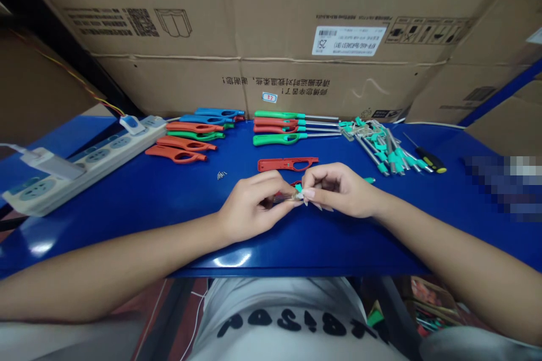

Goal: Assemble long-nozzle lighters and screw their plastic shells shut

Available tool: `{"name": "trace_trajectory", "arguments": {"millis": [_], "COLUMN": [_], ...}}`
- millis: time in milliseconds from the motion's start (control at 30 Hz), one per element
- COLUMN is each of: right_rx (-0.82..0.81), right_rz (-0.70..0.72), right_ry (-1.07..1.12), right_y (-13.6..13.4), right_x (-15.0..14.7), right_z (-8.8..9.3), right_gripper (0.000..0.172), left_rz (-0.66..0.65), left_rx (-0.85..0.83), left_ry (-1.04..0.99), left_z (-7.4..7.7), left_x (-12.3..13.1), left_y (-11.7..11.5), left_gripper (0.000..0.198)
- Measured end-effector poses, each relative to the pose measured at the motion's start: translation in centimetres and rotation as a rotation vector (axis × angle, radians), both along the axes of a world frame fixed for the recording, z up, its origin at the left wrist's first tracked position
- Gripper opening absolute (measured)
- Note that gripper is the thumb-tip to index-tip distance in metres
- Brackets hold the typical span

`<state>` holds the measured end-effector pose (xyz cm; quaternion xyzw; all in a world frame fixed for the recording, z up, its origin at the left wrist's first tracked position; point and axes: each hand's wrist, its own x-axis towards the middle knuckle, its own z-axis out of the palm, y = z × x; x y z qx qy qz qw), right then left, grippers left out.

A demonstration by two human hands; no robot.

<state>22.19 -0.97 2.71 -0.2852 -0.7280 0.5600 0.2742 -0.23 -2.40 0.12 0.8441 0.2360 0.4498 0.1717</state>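
Observation:
Both my hands meet above the front middle of the blue table. My left hand [258, 203] is closed on a clear, brownish lighter part [284, 198], largely covered by the fingers. Thumb and fingers of my right hand [341, 192] pinch a small white piece [300, 196] at its end, beside a teal bit [298, 186]. Some red plastic shows behind the fingertips. Just beyond the hands lies a red lighter handle half [288, 164]. A teal tip [370, 180] shows past my right hand; what it belongs to is hidden.
Orange, green and blue lighter handles [186, 144] lie at left, near small screws [221, 175]. Lighters with metal tubes [296, 139] rest at the back. Rightward are a pile of metal tubes with teal parts [392, 152] and a screwdriver [431, 159]. A power strip [91, 161] borders the left.

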Motion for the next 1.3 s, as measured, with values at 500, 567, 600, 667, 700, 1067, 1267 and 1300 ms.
{"name": "trace_trajectory", "arguments": {"millis": [500,567,600,667,700,1067,1267,1300], "right_rx": [-0.078,-0.039,-0.001,0.106,0.162,0.255,0.224,0.221], "right_rz": [0.057,0.064,0.065,0.064,0.064,0.055,0.056,0.054], "right_ry": [0.102,0.112,0.112,0.099,0.084,0.001,0.012,0.015], "right_y": [-0.2,-0.3,-0.3,-0.5,-0.6,-0.7,-0.7,-0.7], "right_x": [-0.3,-0.4,-0.4,-0.3,-0.3,-0.4,-0.6,-0.6], "right_z": [-0.9,-0.9,-0.8,-0.5,-0.3,-0.6,-0.9,-0.9], "right_gripper": [0.033,0.031,0.029,0.025,0.023,0.020,0.024,0.024], "left_rz": [0.006,0.008,0.011,0.020,0.022,0.019,0.029,0.028], "left_rx": [0.106,0.173,0.217,0.306,0.341,0.412,0.440,0.446], "left_ry": [0.005,0.037,0.057,0.091,0.106,0.170,0.187,0.188], "left_z": [-0.4,-0.3,-0.3,-0.2,-0.2,0.2,0.0,0.0], "left_x": [-0.1,-0.3,-0.4,-0.6,-0.7,-0.8,-0.9,-0.9], "left_y": [-0.3,-0.2,-0.1,0.0,0.1,0.2,0.3,0.3], "left_gripper": [0.007,0.007,0.007,0.008,0.009,0.008,0.007,0.008]}}
